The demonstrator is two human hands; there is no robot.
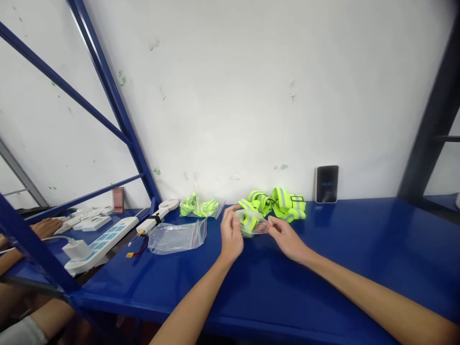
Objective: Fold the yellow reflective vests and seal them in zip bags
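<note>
Between my two hands is a clear zip bag (251, 224) with a yellow-green reflective strap inside it. My left hand (231, 233) is closed around the bag's left side. The fingers of my right hand (283, 235) pinch its right edge, where a reddish line shows. Just behind the bag lie loose yellow-green reflective straps (287, 205) with grey stripes and a black buckle. Another bagged reflective strap (199, 207) rests by the wall to the left. A flat clear zip bag (176, 237) lies on the blue table (287, 292), left of my left hand.
A black-screened device (327, 184) leans on the wall at right. To the left are a small white fan (168, 206), thin wires with a yellow connector (133, 254), a white power strip (102, 244) and a blue frame post (136, 148). Another person's hand (46, 227) rests beyond the post.
</note>
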